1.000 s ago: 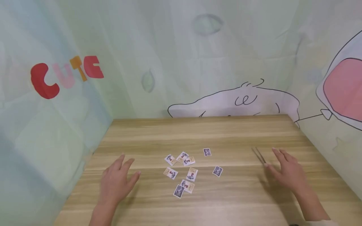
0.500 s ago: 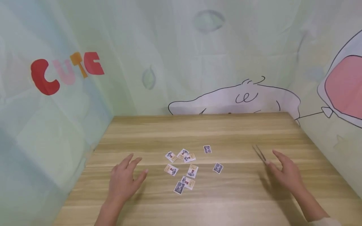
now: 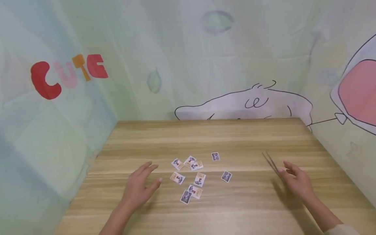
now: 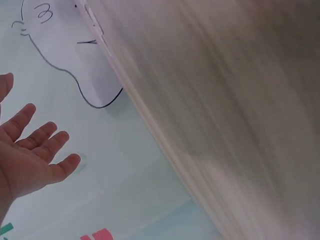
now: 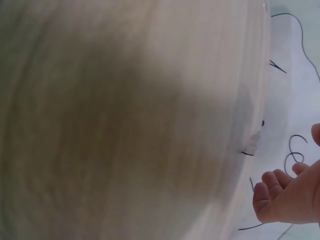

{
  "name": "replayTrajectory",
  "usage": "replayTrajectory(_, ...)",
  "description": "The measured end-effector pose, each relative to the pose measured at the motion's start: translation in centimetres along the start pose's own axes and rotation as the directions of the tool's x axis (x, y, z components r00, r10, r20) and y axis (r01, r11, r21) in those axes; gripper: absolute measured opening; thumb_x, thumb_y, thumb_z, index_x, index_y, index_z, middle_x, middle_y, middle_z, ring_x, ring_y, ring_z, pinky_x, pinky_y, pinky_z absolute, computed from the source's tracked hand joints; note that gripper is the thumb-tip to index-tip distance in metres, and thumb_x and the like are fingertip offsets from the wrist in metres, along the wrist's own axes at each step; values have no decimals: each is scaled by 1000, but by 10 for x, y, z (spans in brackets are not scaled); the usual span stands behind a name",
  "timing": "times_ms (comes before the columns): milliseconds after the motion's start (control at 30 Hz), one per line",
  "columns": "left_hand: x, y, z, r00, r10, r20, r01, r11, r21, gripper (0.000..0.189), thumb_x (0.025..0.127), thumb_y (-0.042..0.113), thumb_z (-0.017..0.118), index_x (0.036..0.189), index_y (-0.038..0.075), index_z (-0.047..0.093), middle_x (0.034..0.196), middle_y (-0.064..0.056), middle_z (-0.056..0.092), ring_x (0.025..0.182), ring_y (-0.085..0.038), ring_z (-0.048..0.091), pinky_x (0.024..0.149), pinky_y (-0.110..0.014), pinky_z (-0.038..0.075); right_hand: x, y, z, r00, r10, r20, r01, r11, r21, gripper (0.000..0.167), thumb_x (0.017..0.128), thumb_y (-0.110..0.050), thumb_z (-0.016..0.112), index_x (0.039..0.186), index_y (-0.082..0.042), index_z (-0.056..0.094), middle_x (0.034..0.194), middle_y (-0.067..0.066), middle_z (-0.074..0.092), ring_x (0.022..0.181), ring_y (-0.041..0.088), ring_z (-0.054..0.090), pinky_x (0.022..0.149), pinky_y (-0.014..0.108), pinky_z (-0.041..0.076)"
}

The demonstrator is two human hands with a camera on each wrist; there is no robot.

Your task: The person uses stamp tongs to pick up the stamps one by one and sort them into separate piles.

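Observation:
Several small stamp-like paper pieces (image 3: pixel 199 179) lie scattered mid-table, some overlapping, most with coloured pictures and a few dark with white borders. My left hand (image 3: pixel 141 187) hovers to the left of them, fingers spread and holding nothing; the left wrist view shows that hand (image 4: pixel 32 150) with its palm visible. On the right lies a thin pair of tweezers (image 3: pixel 271 162), its two tips pointing away from me. My right hand (image 3: pixel 299 182) is at its near end, thumb beside it; contact is not clear. In the right wrist view the right hand (image 5: pixel 290 195) has loosely bent fingers, with no tweezers visible.
A wood-grain table (image 3: pixel 235 212) spans the work area. Fabric curtains with printed letters (image 3: pixel 47 81) and a balloon drawing (image 3: pixel 358 94) stand along its left, back and right edges.
My left hand has moved right, towards the paper pieces. My right hand has shifted slightly and bent its fingers more beside the tweezers. The paper pieces and tweezers tips stay in place.

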State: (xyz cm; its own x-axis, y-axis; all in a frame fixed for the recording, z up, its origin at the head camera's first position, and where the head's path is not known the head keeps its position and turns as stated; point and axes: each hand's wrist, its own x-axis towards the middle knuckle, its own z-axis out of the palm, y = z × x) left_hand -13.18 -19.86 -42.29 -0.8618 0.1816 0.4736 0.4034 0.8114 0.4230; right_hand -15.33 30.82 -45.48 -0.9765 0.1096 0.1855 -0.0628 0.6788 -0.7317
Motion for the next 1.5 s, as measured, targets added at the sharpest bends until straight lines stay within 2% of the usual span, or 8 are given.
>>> replayTrajectory(167, 5, 3, 6, 998, 13, 65, -9, 999, -49, 50, 81, 31, 71, 122, 5, 59, 128, -21, 51, 113, -42, 50, 88, -62, 39, 2, 6, 2, 999, 47, 9, -47, 998, 42, 55, 94, -28, 55, 128, 14, 43, 125, 34, 46, 109, 48, 48, 69, 8, 41)
replayTrajectory(267, 6, 3, 8, 991, 0, 134, 8, 998, -65, 54, 81, 34, 70, 125, 6, 57, 131, -21, 49, 114, -42, 48, 90, -62, 38, 3, 9, 4, 998, 53, 16, -54, 998, 44, 57, 95, -29, 54, 128, 15, 42, 126, 34, 45, 109, 48, 48, 74, 15, 48)
replayTrajectory(400, 10, 3, 8, 975, -3, 223, 24, 996, -91, 58, 81, 38, 69, 128, 7, 54, 134, -19, 47, 117, -39, 47, 92, -58, 38, 4, 11, 5, 996, 78, 44, -80, 996, 44, 61, 95, -33, 52, 131, 15, 38, 125, 34, 46, 111, 48, 48, 83, 39, 50)
replayTrajectory(667, 16, 7, 15, 950, -13, 313, 67, 984, -163, 58, 81, 35, 70, 130, 8, 53, 135, -19, 45, 119, -38, 45, 95, -56, 36, 6, 13, 10, 990, 118, 73, -121, 992, 46, 63, 93, -32, 56, 131, 15, 37, 122, 34, 48, 110, 46, 50, 72, 10, 43)
replayTrajectory(933, 19, 11, 28, 922, 24, 387, 33, 990, -139, 60, 80, 36, 70, 129, 7, 53, 134, -20, 46, 120, -38, 44, 98, -56, 34, 13, 15, 16, 992, 111, 53, -110, 994, -19, 61, 91, -28, 60, 129, 16, 40, 118, 35, 50, 105, 46, 53, 76, 37, 51)
replayTrajectory(1200, 18, 13, 37, 901, 86, 426, -36, 992, -123, 57, 80, 33, 70, 129, 7, 54, 135, -19, 45, 120, -38, 44, 97, -57, 34, 18, 17, 20, 995, 96, 27, -95, 995, -37, 55, 88, -19, 64, 125, 16, 43, 108, 33, 56, 95, 43, 57, 61, 20, 50)
replayTrajectory(1333, 16, 15, 40, 870, 119, 479, -78, 991, -104, 60, 81, 39, 67, 131, 8, 53, 137, -19, 43, 122, -38, 42, 98, -56, 33, 20, 18, 23, 996, 83, 10, -83, 996, -46, 51, 85, -14, 68, 121, 17, 47, 101, 30, 60, 89, 41, 59, 59, 18, 48)
replayTrajectory(1500, 12, 20, 42, 820, 153, 552, -109, 988, -113, 67, 80, 48, 66, 134, 11, 50, 141, -17, 38, 127, -38, 36, 99, -60, 27, 21, 20, 27, 995, 96, 4, -95, 992, -88, 51, 83, -15, 70, 117, 16, 50, 94, 27, 61, 86, 38, 59, 65, 30, 48)
